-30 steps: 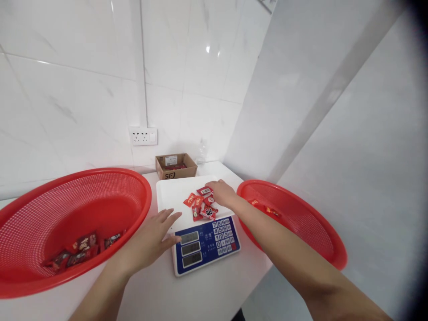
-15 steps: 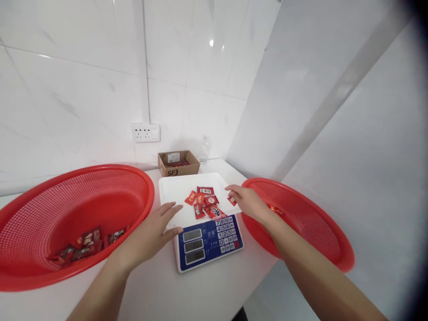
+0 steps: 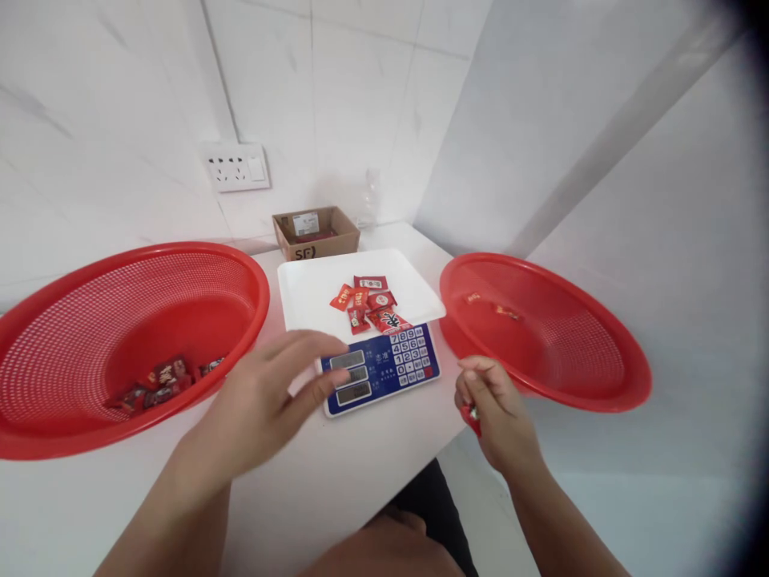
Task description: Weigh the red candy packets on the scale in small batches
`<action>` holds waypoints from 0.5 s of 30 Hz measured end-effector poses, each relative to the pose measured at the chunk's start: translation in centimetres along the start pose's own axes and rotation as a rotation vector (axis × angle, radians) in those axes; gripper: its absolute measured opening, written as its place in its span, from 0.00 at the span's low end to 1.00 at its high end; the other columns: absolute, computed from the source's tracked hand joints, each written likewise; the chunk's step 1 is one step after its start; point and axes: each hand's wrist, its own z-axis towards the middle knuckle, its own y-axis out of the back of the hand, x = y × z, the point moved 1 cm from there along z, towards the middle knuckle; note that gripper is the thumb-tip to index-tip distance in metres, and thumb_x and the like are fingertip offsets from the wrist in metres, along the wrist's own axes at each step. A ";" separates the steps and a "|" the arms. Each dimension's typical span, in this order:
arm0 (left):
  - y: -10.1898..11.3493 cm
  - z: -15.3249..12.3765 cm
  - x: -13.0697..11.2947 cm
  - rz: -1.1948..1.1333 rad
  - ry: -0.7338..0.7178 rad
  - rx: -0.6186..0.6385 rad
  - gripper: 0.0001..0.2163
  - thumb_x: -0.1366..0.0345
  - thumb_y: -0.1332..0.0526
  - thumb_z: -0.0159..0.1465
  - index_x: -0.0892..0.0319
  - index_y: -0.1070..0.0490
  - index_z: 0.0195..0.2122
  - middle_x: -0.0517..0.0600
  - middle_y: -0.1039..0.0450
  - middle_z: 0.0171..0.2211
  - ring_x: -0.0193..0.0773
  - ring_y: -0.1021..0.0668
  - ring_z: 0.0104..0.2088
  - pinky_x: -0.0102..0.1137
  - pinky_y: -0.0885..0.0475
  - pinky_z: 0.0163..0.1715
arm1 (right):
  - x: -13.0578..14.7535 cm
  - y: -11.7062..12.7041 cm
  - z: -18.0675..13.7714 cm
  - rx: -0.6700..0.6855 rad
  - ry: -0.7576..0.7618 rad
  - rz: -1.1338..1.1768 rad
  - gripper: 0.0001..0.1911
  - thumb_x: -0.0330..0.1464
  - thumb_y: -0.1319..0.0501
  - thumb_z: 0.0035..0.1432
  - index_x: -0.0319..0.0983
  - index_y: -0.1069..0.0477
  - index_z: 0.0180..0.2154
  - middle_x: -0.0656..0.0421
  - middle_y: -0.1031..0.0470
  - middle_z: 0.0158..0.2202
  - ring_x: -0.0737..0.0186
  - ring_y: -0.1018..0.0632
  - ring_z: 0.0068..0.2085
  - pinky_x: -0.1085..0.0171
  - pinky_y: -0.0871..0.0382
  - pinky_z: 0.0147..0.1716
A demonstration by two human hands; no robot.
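Red packet (image 3: 469,415) sits pinched in the right hand (image 3: 496,405), at 4 o'clock of the scale (image 3: 384,370); left hand (image 3: 264,401) spread wide at its 8 o'clock.

Small weighing and packing corner, prob a back room or tiny workshop, not a home kitchen. White glossy tiled walls (image 3: 360,96) meet in a corner at 12-1 o'clock, w/ a plain white counter (image 3: 360,473) fitted into it. Dead ahead at 12 sits a shop-type electronic scale (image 3: 384,369): blue front, 3 readouts, number keypad, white pan (image 3: 312,292) w/ red wrapped sweets (image 3: 369,303) on it. Big red mesh baskets flank it, one at 9-10 (image 3: 90,320) w/ more sweets in it, one at 2-3 (image 3: 570,344). Open cardboard shipping box (image 3: 316,232) behind the scale at 12, multi-outlet wall socket (image 3: 235,166) at 11
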 end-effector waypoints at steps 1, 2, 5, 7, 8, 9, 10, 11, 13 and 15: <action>-0.3 -0.3 -1.1 -0.020 -0.083 0.052 0.09 0.60 0.45 0.65 0.53 0.34 0.45 0.47 0.26 0.41 0.35 0.24 0.38 0.26 0.29 0.35 | 0.0 -0.5 -0.8 0.040 -0.023 0.022 0.12 0.44 0.43 0.58 0.43 0.37 0.38 0.68 0.42 0.20 0.70 0.36 0.22 0.71 0.42 0.19; -0.7 -0.5 -2.1 -0.030 -0.162 0.131 0.08 0.61 0.45 0.65 0.53 0.34 0.44 0.48 0.26 0.40 0.35 0.24 0.38 0.26 0.29 0.35 | 0.1 -1.1 -1.5 0.084 -0.049 0.050 0.12 0.43 0.44 0.59 0.43 0.37 0.39 0.68 0.41 0.20 0.70 0.36 0.22 0.71 0.41 0.20; -3.0 -1.0 -4.5 0.016 -0.335 0.425 0.10 0.60 0.46 0.65 0.55 0.35 0.45 0.49 0.26 0.35 0.37 0.24 0.33 0.29 0.29 0.30 | 0.6 -2.7 -3.2 0.228 -0.157 0.167 0.12 0.43 0.45 0.61 0.44 0.37 0.42 0.67 0.39 0.23 0.71 0.35 0.23 0.71 0.41 0.21; -4.7 -1.1 -5.1 0.084 -0.387 0.543 0.10 0.61 0.46 0.65 0.57 0.36 0.46 0.48 0.26 0.32 0.39 0.24 0.29 0.31 0.30 0.27 | 1.0 -3.7 -3.9 0.326 -0.257 0.263 0.13 0.44 0.46 0.61 0.44 0.36 0.43 0.66 0.37 0.26 0.72 0.35 0.23 0.72 0.40 0.21; -5.4 -1.1 -5.2 0.114 -0.400 0.563 0.11 0.62 0.46 0.65 0.57 0.36 0.47 0.49 0.27 0.32 0.39 0.25 0.29 0.32 0.30 0.27 | 1.1 -4.1 -4.2 0.360 -0.307 0.315 0.14 0.45 0.46 0.61 0.44 0.36 0.44 0.65 0.36 0.27 0.73 0.35 0.23 0.72 0.39 0.21; -5.9 -1.1 -5.1 0.133 -0.409 0.557 0.11 0.63 0.48 0.65 0.58 0.36 0.47 0.49 0.27 0.32 0.40 0.25 0.30 0.32 0.31 0.27 | 1.2 -4.5 -4.3 0.381 -0.353 0.370 0.15 0.45 0.45 0.60 0.44 0.35 0.44 0.64 0.35 0.29 0.72 0.34 0.24 0.71 0.38 0.23; -6.2 -1.0 -4.9 0.143 -0.407 0.537 0.10 0.63 0.49 0.66 0.58 0.36 0.47 0.50 0.27 0.34 0.40 0.25 0.31 0.32 0.31 0.28 | 1.3 -4.7 -4.4 0.390 -0.392 0.426 0.16 0.46 0.45 0.60 0.44 0.35 0.44 0.64 0.34 0.30 0.72 0.33 0.25 0.71 0.36 0.24; -6.3 -0.9 -4.7 0.142 -0.401 0.511 0.10 0.64 0.50 0.66 0.58 0.36 0.46 0.50 0.27 0.35 0.40 0.25 0.32 0.32 0.32 0.28 | 1.4 -4.9 -4.4 0.389 -0.427 0.478 0.17 0.46 0.44 0.59 0.43 0.34 0.44 0.63 0.34 0.31 0.71 0.32 0.27 0.70 0.35 0.25; -6.2 -0.6 -4.3 0.125 -0.378 0.477 0.08 0.64 0.50 0.66 0.58 0.35 0.43 0.50 0.27 0.37 0.39 0.25 0.34 0.32 0.32 0.29 | 1.6 -4.7 -4.4 0.390 -0.466 0.562 0.19 0.47 0.43 0.57 0.43 0.33 0.44 0.61 0.32 0.33 0.69 0.30 0.30 0.69 0.34 0.28; -5.8 -0.5 -4.0 0.116 -0.348 0.450 0.07 0.63 0.48 0.66 0.58 0.34 0.41 0.49 0.27 0.35 0.38 0.26 0.32 0.31 0.33 0.27 | 1.9 -4.3 -4.3 0.411 -0.458 0.602 0.20 0.48 0.43 0.57 0.43 0.32 0.45 0.59 0.31 0.35 0.67 0.29 0.32 0.67 0.32 0.31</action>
